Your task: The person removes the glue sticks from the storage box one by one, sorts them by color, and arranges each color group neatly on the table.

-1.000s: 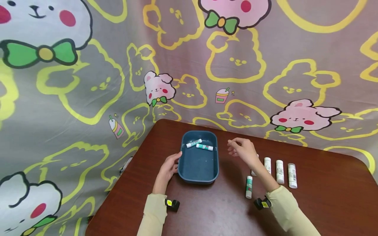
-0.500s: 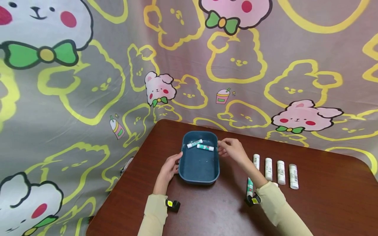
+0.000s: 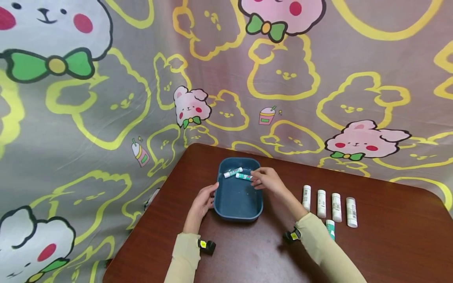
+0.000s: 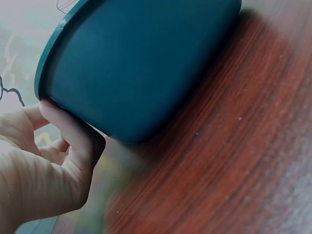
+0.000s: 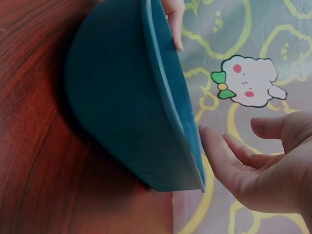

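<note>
A blue plastic bin (image 3: 238, 202) stands on the table. Inside, toward its far end, lie two white-and-green glue sticks (image 3: 233, 172). My left hand (image 3: 203, 199) grips the bin's left rim, thumb over the edge and fingers against the outer wall; in the left wrist view the bin's wall (image 4: 131, 73) rises beside that hand. My right hand (image 3: 267, 180) hovers over the right rim, fingers loosely bent and holding nothing visible. Its fingertips partly cover the end of one glue stick. In the right wrist view, thumb and fingers (image 5: 219, 156) are apart beside the rim.
To the right, several white glue sticks (image 3: 321, 203) lie in a row on the brown table (image 3: 396, 236). A green glue stick (image 3: 330, 228) is partly hidden by the right sleeve (image 3: 318, 239). A cartoon-printed curtain (image 3: 226, 78) hangs behind the table.
My right hand has moved left, from the right of the bin to above its right rim. Its forearm now covers one green glue stick and uncovers another. The left hand stays put.
</note>
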Demonstrator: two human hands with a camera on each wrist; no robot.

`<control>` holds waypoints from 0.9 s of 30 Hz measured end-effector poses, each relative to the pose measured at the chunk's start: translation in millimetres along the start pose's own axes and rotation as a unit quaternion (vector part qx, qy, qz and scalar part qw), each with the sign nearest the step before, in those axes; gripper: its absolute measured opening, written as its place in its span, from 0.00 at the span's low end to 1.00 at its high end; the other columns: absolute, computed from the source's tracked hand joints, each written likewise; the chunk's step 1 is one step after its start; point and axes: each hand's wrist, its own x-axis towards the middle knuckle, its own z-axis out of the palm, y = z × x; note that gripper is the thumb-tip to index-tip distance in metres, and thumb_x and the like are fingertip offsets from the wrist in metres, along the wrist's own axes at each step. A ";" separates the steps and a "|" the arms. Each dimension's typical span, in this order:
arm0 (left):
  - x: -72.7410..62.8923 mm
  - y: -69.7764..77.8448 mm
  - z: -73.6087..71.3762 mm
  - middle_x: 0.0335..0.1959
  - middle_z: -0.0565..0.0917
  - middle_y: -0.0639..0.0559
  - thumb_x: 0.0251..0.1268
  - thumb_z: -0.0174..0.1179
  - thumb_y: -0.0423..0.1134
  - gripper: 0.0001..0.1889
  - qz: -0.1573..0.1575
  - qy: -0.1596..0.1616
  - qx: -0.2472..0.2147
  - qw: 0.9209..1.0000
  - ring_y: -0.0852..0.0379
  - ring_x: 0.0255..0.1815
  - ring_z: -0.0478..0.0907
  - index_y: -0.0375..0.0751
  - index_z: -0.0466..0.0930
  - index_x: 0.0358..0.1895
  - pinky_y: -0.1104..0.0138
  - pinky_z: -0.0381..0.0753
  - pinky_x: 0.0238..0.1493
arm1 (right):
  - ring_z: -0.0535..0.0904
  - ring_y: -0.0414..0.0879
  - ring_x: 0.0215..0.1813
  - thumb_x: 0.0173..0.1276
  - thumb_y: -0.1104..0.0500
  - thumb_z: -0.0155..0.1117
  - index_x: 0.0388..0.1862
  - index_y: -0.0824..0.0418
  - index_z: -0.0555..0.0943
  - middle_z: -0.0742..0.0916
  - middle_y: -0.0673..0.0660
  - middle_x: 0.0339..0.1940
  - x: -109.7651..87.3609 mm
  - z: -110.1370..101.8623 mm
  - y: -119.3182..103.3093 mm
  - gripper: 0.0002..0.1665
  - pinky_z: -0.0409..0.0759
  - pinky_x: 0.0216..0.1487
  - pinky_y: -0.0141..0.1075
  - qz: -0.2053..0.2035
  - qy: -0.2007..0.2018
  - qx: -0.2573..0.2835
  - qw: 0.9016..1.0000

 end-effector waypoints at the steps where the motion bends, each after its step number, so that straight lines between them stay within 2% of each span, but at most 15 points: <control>1: 0.1 -0.2 -0.2 0.29 0.79 0.52 0.81 0.55 0.44 0.17 -0.001 0.001 0.000 1.000 0.59 0.28 0.80 0.29 0.75 0.54 0.68 0.81 0.30 | 0.89 0.60 0.45 0.81 0.58 0.58 0.56 0.79 0.78 0.89 0.68 0.42 1.9 2.0 0.9 0.21 0.87 0.46 0.48 0.003 -0.002 0.000 1.000; 6: 1.1 -1.2 -1.3 0.29 0.79 0.52 0.81 0.55 0.44 0.18 0.000 0.000 -0.005 1.000 0.60 0.28 0.81 0.29 0.75 0.56 0.69 0.82 0.30 | 0.84 0.67 0.56 0.82 0.57 0.57 0.62 0.78 0.75 0.84 0.75 0.55 12.2 11.7 5.5 0.24 0.85 0.51 0.49 0.013 -0.002 -0.025 1.000; 13: 1.2 -1.1 -1.1 0.30 0.80 0.51 0.81 0.54 0.44 0.19 0.003 0.000 0.001 1.000 0.60 0.28 0.82 0.27 0.74 0.58 0.69 0.82 0.30 | 0.83 0.66 0.58 0.80 0.57 0.59 0.62 0.75 0.77 0.83 0.72 0.58 22.2 21.6 9.2 0.23 0.85 0.54 0.48 0.010 0.011 -0.081 0.997; 19: 2.3 -1.5 -2.8 0.30 0.80 0.51 0.82 0.53 0.44 0.18 0.002 0.001 -0.003 1.000 0.60 0.28 0.81 0.28 0.74 0.57 0.69 0.82 0.30 | 0.80 0.63 0.62 0.79 0.52 0.61 0.68 0.71 0.75 0.81 0.69 0.65 30.1 34.7 15.2 0.29 0.78 0.61 0.54 -0.013 0.011 -0.193 0.981; 23: 2.5 -1.7 -3.0 0.30 0.80 0.52 0.82 0.54 0.44 0.18 0.002 -0.001 -0.002 1.000 0.60 0.28 0.82 0.29 0.75 0.56 0.69 0.82 0.30 | 0.74 0.66 0.70 0.79 0.52 0.61 0.75 0.72 0.68 0.76 0.72 0.70 32.4 43.4 17.1 0.35 0.73 0.67 0.58 -0.025 -0.012 -0.243 0.970; 25: 3.0 -2.2 -2.6 0.30 0.80 0.52 0.81 0.55 0.44 0.18 0.002 -0.002 -0.002 1.000 0.60 0.28 0.82 0.29 0.75 0.56 0.69 0.82 0.30 | 0.74 0.66 0.69 0.78 0.53 0.61 0.74 0.73 0.67 0.77 0.73 0.69 32.7 45.5 16.1 0.35 0.74 0.66 0.57 -0.034 -0.007 -0.266 0.963; 27: 3.3 -2.5 -2.7 0.29 0.80 0.52 0.81 0.55 0.44 0.18 0.000 -0.004 -0.003 1.000 0.60 0.28 0.82 0.30 0.76 0.55 0.69 0.82 0.30 | 0.82 0.64 0.60 0.78 0.53 0.61 0.72 0.73 0.70 0.83 0.73 0.59 32.3 46.5 14.5 0.33 0.79 0.60 0.55 -0.040 0.012 -0.268 0.962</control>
